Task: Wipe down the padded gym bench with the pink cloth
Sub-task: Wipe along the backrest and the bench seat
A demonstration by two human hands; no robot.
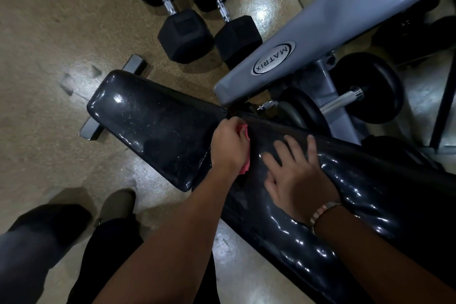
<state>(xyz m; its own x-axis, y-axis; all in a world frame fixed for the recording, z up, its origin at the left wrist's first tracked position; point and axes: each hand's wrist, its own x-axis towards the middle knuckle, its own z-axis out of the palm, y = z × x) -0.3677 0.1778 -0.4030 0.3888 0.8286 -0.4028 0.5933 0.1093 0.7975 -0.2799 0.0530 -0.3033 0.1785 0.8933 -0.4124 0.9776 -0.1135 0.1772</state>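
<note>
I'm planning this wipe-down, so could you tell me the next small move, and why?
Probably sweep the pink cloth, which the left hand grips at the gap between the pads, out over the seat pad; the right hand lies flat, bracing the back pad.

bench (158, 118) glossy black | cloth (244, 131) pink | 2 dumbbells (187, 34) black | frame (333, 20) grey

Most of pink cloth (244, 130) hidden under left hand (228, 148); bench (370, 180) cut off at rt & bottom edges.
</note>
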